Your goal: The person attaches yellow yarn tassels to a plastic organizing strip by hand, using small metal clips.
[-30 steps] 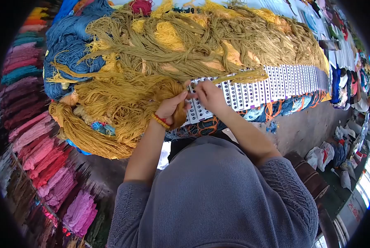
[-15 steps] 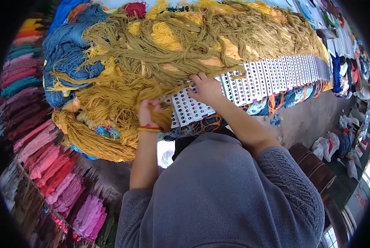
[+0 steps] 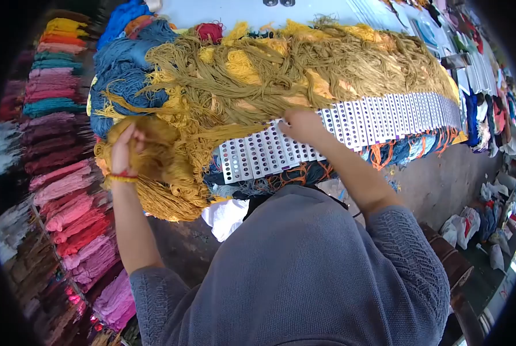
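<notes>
My left hand (image 3: 129, 149) is closed around a bundle of golden-brown yarn (image 3: 157, 151), blurred by motion, over the yarn pile's left end. My right hand (image 3: 304, 127) has its fingers curled at the upper edge of the white perforated cards (image 3: 258, 155); what its fingertips hold, if anything, is too small to tell. Olive yarn (image 3: 212, 95) lies in a tangled heap just beyond the cards, with yellow yarn (image 3: 242, 66) showing through it. Orange and dark blue strands hang below the cards' near edge.
Blue yarn (image 3: 125, 63) is heaped at the back left. Pink, red and purple skeins (image 3: 70, 213) hang in rows on the left. White plastic bags (image 3: 460, 224) lie on the floor at the right, near a brown cylindrical object (image 3: 451, 259).
My left hand has moved left and slightly up with the golden-brown yarn. My right hand has shifted a little right and down. More of the cards' left end shows, and the view has shifted.
</notes>
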